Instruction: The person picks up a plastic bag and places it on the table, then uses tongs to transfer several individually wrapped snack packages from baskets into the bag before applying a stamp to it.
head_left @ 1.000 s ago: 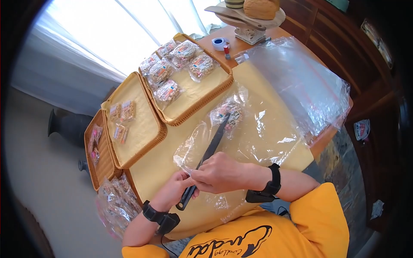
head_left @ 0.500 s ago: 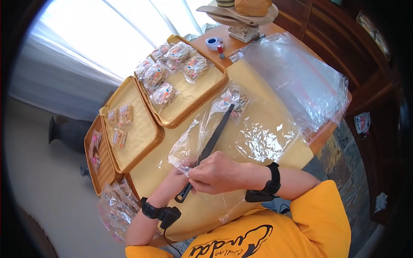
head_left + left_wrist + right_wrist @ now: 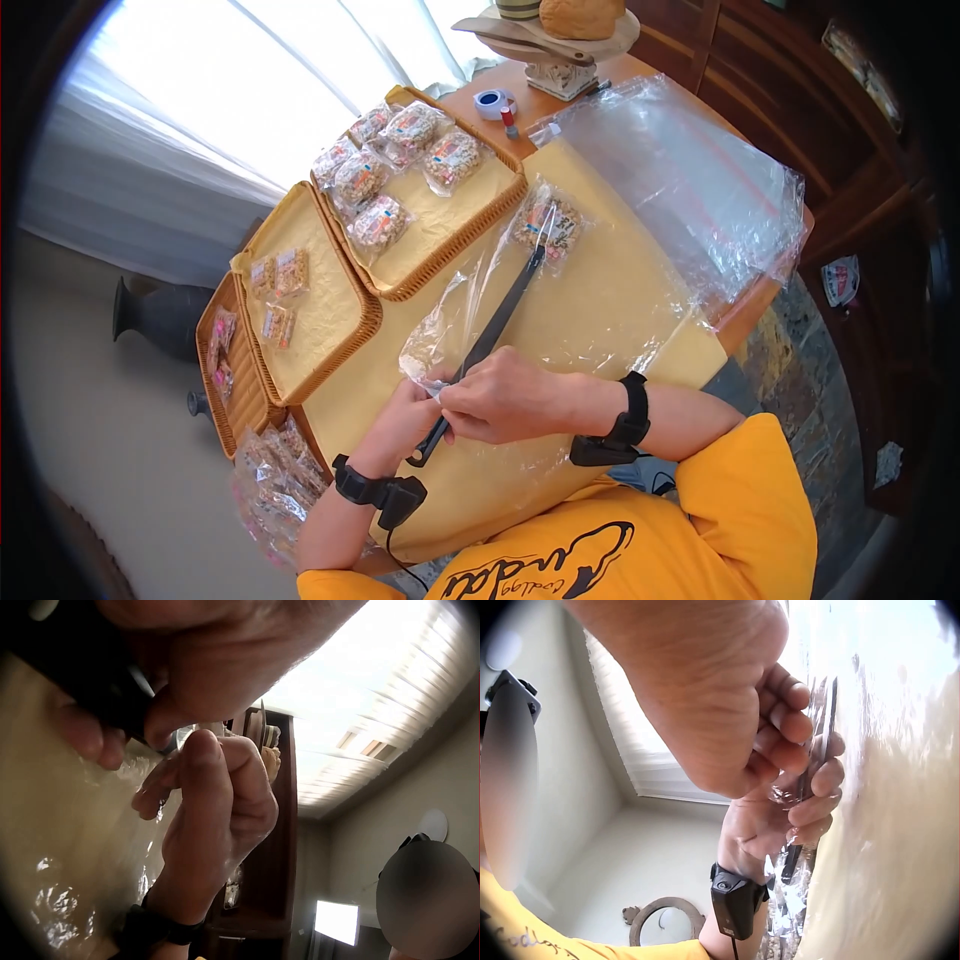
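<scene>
My left hand curls round the handle of a long, slim black tool, which has a hole at its near end. Close beside it, my right hand pinches the edge of a clear plastic bag between thumb and curled forefinger, as the left wrist view shows. Stretched film runs from the hands towards a wrapped puffed-grain snack on the yellow sheet. In the head view, the far end of the tool overlaps this snack. Part of the handle is hidden behind my hands.
Left and ahead stand a wicker tray of wrapped round snacks, another tray with small packs, and a narrow basket. Bagged snacks lie near my left arm. Large plastic bags, tape and a scale are farther right.
The wrapped snack has moved away from me over the yellow sheet, with the tool's far end staying at it. The film between snack and hands has pulled into a longer fold.
</scene>
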Tool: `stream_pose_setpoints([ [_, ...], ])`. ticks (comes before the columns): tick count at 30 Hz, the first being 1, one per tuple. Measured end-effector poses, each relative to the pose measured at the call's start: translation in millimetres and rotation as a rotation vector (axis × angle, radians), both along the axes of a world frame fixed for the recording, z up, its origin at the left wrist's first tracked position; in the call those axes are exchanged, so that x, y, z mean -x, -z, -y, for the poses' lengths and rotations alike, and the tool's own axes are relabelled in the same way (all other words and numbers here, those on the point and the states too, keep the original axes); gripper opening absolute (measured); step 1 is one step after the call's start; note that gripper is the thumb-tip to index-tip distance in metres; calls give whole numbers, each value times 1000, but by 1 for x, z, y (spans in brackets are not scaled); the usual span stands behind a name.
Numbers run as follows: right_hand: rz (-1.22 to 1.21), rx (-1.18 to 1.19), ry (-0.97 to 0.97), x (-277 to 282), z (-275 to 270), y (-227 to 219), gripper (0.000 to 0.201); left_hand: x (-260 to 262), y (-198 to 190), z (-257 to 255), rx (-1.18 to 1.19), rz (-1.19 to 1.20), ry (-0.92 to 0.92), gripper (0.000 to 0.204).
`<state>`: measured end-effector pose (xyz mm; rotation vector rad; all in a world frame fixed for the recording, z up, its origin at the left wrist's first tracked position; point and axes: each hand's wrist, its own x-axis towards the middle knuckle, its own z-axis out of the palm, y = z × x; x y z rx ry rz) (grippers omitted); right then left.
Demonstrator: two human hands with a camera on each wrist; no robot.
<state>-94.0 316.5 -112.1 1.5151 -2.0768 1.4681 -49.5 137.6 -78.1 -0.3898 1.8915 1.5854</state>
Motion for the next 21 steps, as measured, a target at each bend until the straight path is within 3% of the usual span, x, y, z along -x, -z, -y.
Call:
stream_pose_setpoints([
  [6,32,-16,13,1,-1,-1,11,-17,-29,25,-17,75,41,16],
  [9,21,-80,63,0,-1,-2,11,-42,-57,59,127,127,43,16],
  [12,68,-61,89,-1,0,-1,15,-72,-97,111,329,189,164,15],
  [16,122,-139,91,0,2,7,21,-100,-155,142,445,159,7,17],
  [21,193,-248,53,-1,2,8,20,-63,-146,131,372,-82,-153,21],
])
